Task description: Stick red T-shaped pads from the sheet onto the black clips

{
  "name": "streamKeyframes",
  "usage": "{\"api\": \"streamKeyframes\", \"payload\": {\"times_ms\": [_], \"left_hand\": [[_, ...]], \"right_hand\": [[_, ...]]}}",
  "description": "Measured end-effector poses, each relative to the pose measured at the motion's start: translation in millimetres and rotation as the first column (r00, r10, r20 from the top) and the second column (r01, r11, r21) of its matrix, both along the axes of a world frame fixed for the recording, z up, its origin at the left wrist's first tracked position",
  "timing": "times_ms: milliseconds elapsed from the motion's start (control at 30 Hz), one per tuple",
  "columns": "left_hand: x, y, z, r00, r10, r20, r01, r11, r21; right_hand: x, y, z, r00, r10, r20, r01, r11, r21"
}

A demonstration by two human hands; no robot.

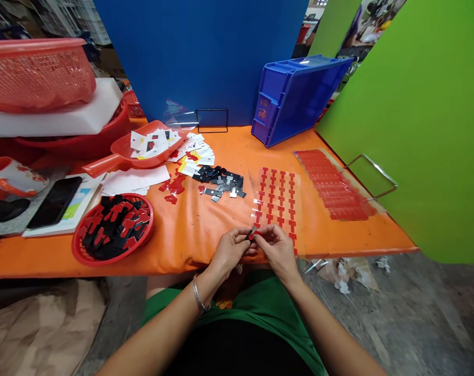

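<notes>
Near the front edge of the table, my left hand (233,248) pinches a small dark flat piece (251,233) between thumb and fingers. My right hand (278,250) closes on a small red piece (256,236) pressed against it; its outline is partly hidden by the fingers. Just beyond lies a clear sheet with rows of red T-shaped stickers (280,196). Behind my left hand is a loose pile of black and grey flat pieces (223,183). Small red scraps (173,187) are scattered left of that pile.
A red basket (75,245) of black-and-red pieces stands at the left, by a phone (55,202) and a mug (15,175). A red dustpan (119,149) holds paper cards. Farther back are a blue crate (276,104) and blue panel (205,57). A red sheet (333,185) lies right.
</notes>
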State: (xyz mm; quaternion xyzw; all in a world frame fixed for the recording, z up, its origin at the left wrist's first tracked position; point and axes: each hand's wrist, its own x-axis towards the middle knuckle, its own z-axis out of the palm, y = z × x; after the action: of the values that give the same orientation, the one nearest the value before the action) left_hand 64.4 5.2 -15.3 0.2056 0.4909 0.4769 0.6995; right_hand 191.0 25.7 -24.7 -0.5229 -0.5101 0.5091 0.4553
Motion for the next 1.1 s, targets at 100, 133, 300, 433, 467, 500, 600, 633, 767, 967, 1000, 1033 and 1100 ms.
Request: {"api": "streamKeyframes", "payload": {"times_ms": [100, 133, 300, 433, 467, 500, 600, 633, 767, 967, 1000, 1033, 1100], "left_hand": [[0, 0, 0.2, 1.0, 0.006, 0.008, -0.006, 1.0, -0.001], [0, 0, 0.6, 1.0, 0.007, 0.009, -0.007, 1.0, -0.003], [0, 0, 4.0, 1.0, 0.004, 0.005, -0.004, 1.0, -0.015], [0, 0, 5.4, 1.0, -0.001, 0.004, 0.001, 1.0, -0.017], [0, 0, 5.4, 1.0, -0.003, 0.003, 0.003, 1.0, -0.017], [0, 0, 5.1, 1.0, -0.006, 0.004, 0.006, 1.0, -0.018], [-1, -1, 3.5, 1.0, -0.013, 0.008, 0.013, 1.0, -0.012], [-2, -1, 2.7, 1.0, -0.016, 0.01, 0.016, 1.0, -0.007], [-2, 0, -1.4, 1.0, -0.021, 0.01, 0.021, 1.0, 0.005], [-2, 0, -6.3, 1.0, -0.01, 0.003, 0.01, 1.0, 0.011], [-2, 0, -6.6, 1.0, -0.012, 0.003, 0.012, 1.0, 0.013], [-2, 0, -6.7, 1.0, -0.013, 0.003, 0.013, 1.0, 0.016], [-2, 0, -6.5, 1.0, -0.013, 0.004, 0.013, 1.0, 0.021]], "right_hand": [[-1, 0, 1.5, 1.0, -0.004, 0.006, 0.004, 1.0, -0.007], [-1, 0, 1.7, 1.0, -0.003, 0.003, 0.003, 1.0, -0.016], [-2, -1, 0.0, 1.0, 0.003, 0.008, -0.003, 1.0, -0.02], [-1, -1, -1.2, 0.999, 0.002, 0.033, -0.002, 1.0, 0.001], [-1, -1, -1.0, 0.999, 0.001, 0.036, -0.002, 1.0, 0.004], [-2, -1, -0.7, 0.999, 0.002, 0.038, -0.003, 1.0, 0.007], [-2, -1, 0.2, 0.999, 0.001, 0.043, -0.001, 1.0, 0.007], [-2, -1, 0.2, 0.999, 0.0, 0.042, -0.001, 1.0, 0.006], [0, 2, -1.8, 1.0, -0.016, 0.011, 0.016, 1.0, 0.0], [1, 3, -1.6, 1.0, -0.018, -0.001, 0.018, 1.0, 0.004], [0, 2, -0.8, 1.0, -0.016, -0.005, 0.016, 1.0, -0.002], [0, 2, 0.1, 1.0, -0.014, -0.008, 0.014, 1.0, -0.01], [-2, 0, 1.7, 1.0, -0.012, -0.011, 0.012, 1.0, -0.021]]}}
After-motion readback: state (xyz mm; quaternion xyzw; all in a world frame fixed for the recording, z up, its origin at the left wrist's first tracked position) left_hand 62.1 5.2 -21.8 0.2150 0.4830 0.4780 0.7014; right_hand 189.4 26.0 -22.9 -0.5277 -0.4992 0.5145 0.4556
